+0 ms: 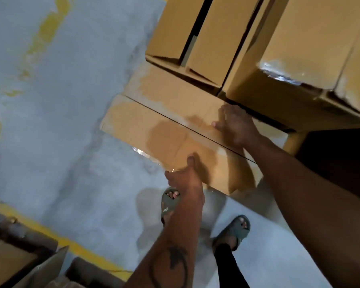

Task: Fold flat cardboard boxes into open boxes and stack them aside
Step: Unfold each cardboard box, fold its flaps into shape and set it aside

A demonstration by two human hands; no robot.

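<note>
Cardboard box point(175, 138), held above the floor beside the stacked boxes point(216, 38): light, stiff, probably slick where taped. Left hand point(185, 177) grips near edge; right hand point(235, 125) presses flat, fingers spread. Best held at opposite edges.

Floor: you stand on grey painted concrete point(75, 125), worn and blotchy.
Markings: a faded yellow streak point(43, 32) runs away from you at upper left; a solid yellow line point(56, 235) crosses at lower left.
Light: soft glare brightens the floor near you.
Right edge: a dark, shadowed area point(339, 159).
</note>
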